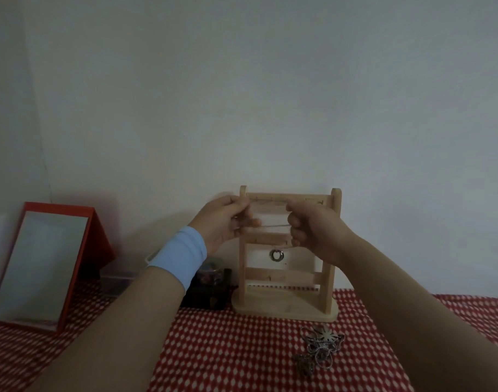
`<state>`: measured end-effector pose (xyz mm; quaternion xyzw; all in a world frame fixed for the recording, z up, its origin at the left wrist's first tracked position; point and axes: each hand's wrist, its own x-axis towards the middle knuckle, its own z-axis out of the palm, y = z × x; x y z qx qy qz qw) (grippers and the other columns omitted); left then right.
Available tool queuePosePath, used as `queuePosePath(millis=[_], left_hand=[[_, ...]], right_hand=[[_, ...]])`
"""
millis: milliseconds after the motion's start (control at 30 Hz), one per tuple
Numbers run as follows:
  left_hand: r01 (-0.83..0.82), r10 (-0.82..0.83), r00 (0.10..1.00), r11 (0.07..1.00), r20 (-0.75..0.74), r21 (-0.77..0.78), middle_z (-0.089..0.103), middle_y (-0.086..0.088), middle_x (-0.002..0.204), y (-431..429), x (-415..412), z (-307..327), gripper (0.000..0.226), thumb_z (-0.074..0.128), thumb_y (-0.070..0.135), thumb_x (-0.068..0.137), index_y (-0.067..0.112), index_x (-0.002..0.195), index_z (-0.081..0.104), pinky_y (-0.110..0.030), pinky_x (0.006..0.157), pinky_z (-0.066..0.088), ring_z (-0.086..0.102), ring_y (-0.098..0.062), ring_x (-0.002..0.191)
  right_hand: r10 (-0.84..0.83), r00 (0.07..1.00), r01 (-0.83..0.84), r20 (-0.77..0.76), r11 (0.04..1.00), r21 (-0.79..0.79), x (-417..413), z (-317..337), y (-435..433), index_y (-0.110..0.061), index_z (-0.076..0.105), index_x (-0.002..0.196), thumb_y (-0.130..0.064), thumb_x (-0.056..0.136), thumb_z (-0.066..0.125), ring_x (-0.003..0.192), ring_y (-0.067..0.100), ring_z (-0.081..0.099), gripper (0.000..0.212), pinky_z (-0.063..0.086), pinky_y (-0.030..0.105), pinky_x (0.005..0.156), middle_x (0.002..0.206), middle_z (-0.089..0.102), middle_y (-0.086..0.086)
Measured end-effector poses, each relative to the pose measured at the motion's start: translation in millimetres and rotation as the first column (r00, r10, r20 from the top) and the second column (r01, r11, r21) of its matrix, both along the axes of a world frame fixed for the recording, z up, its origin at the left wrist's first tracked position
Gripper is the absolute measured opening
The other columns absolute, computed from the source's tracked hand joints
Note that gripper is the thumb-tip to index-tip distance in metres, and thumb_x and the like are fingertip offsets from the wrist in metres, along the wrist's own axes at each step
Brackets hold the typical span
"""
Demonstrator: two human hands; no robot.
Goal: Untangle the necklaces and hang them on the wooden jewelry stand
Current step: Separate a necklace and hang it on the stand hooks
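The wooden jewelry stand (334, 250) stands upright against the wall, with three crossbars. In front of its top bar, my left hand (225, 222) and my right hand (313, 227) each pinch one end of a thin chain necklace (273, 226) stretched between them. Its ring pendant (276, 255) hangs below, in front of the gap under the middle bar. A tangled pile of silver necklaces (320, 349) lies on the tablecloth in front of the stand, to the right.
A red-and-white patterned cloth (228, 349) covers the table. A red-framed mirror (41, 264) leans at the left. A clear plastic box (117, 278) and a dark box with a jar (211, 290) sit left of the stand, behind my left forearm with its light blue wristband.
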<state>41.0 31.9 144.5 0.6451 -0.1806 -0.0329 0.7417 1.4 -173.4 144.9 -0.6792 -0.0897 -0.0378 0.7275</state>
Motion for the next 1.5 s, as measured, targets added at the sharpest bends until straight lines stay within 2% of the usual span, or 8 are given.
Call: queuePosePath(millis=[100, 200, 333, 500, 833, 1100, 1300, 1500], left_hand=[[-0.235, 0.231, 0.970, 0.971, 0.077, 0.043, 0.072, -0.008, 0.079, -11, 5, 8, 0.013, 0.061, 0.015, 0.095, 0.007, 0.086, 0.066, -0.028, 0.058, 0.058, 0.074, -0.023, 0.068], [-0.438, 0.416, 0.891, 0.894, 0.183, 0.098, 0.077, -0.007, 0.077, -22, 10, 15, 0.019, 0.067, 0.020, 0.090, 0.002, 0.084, 0.071, -0.032, 0.060, 0.062, 0.073, -0.024, 0.059], [-0.575, 0.530, 0.813, 0.796, 0.243, 0.189, 0.075, -0.005, 0.063, -29, 15, 17, 0.024, 0.073, 0.024, 0.082, 0.007, 0.065, 0.072, -0.041, 0.059, 0.063, 0.072, -0.026, 0.052], [-0.665, 0.570, 0.744, 0.683, 0.348, 0.302, 0.072, -0.005, 0.055, -32, 19, 9, 0.040, 0.067, 0.033, 0.083, 0.001, 0.060, 0.071, -0.042, 0.059, 0.062, 0.071, -0.027, 0.051], [-0.505, 0.395, 0.861, 0.738, 0.321, 0.448, 0.074, 0.006, 0.075, -36, 2, -34, 0.009, 0.067, 0.019, 0.083, 0.022, 0.085, 0.075, -0.026, 0.071, 0.060, 0.073, -0.011, 0.061], [-0.348, 0.262, 0.936, 0.789, 0.235, 0.506, 0.075, 0.004, 0.090, -35, 0, -77, 0.011, 0.074, 0.021, 0.081, 0.032, 0.079, 0.071, -0.037, 0.089, 0.058, 0.072, -0.015, 0.087], [-0.292, 0.231, 0.956, 0.760, 0.179, 0.581, 0.075, -0.007, 0.105, -35, 1, -107, 0.025, 0.065, 0.022, 0.090, 0.012, 0.112, 0.073, -0.033, 0.089, 0.056, 0.070, -0.017, 0.089], [-0.243, 0.155, 0.969, 0.738, 0.192, 0.630, 0.075, -0.005, 0.093, -37, -5, -111, 0.022, 0.057, 0.023, 0.093, 0.014, 0.101, 0.076, -0.035, 0.086, 0.056, 0.070, -0.020, 0.089]], right_hand=[[-0.285, 0.947, 0.295, 0.151, 0.954, -0.045, 1, 3, 4, -0.006, 0.071, 0.090, -0.023, 0.097, 0.068, 0.043, 0.018, 0.055, 0.019, 0.058, 0.036, 0.060, 0.073, 0.071, 0.009], [-0.499, 0.816, 0.546, 0.291, 0.831, -0.108, 8, 6, 11, -0.008, 0.077, 0.073, -0.027, 0.092, 0.071, 0.040, 0.013, 0.062, 0.027, 0.057, 0.034, 0.083, 0.058, 0.073, -0.010], [-0.596, 0.736, 0.662, 0.321, 0.733, -0.156, 13, 12, 18, -0.017, 0.073, 0.058, -0.033, 0.085, 0.065, 0.073, 0.019, 0.076, 0.033, 0.060, 0.042, 0.087, 0.048, 0.069, -0.005], [-0.648, 0.663, 0.735, 0.374, 0.658, -0.163, 11, 2, 23, -0.015, 0.061, 0.052, -0.014, 0.090, 0.067, 0.045, 0.021, 0.067, 0.038, 0.063, 0.037, 0.075, 0.053, 0.056, -0.012], [-0.396, 0.909, 0.418, 0.135, 0.869, -0.264, 7, -51, 28, -0.016, 0.075, 0.083, -0.012, 0.090, 0.074, 0.067, 0.015, 0.074, 0.008, 0.064, 0.036, 0.070, 0.079, 0.078, 0.004], [-0.382, 0.919, 0.395, 0.099, 0.879, -0.266, 12, -91, 34, 0.000, 0.077, 0.082, -0.015, 0.095, 0.068, 0.077, 0.027, 0.073, 0.022, 0.058, 0.036, 0.068, 0.082, 0.076, 0.019], [-0.353, 0.935, 0.340, -0.002, 0.902, -0.265, 17, -114, 38, -0.023, 0.076, 0.077, -0.018, 0.097, 0.067, 0.081, 0.023, 0.076, 0.022, 0.059, 0.031, 0.066, 0.083, 0.080, 0.007], [-0.347, 0.938, 0.323, -0.006, 0.880, -0.349, 20, -116, 33, -0.011, 0.077, 0.110, -0.018, 0.096, 0.068, 0.086, 0.015, 0.073, 0.018, 0.061, 0.031, 0.080, 0.102, 0.078, 0.009]])
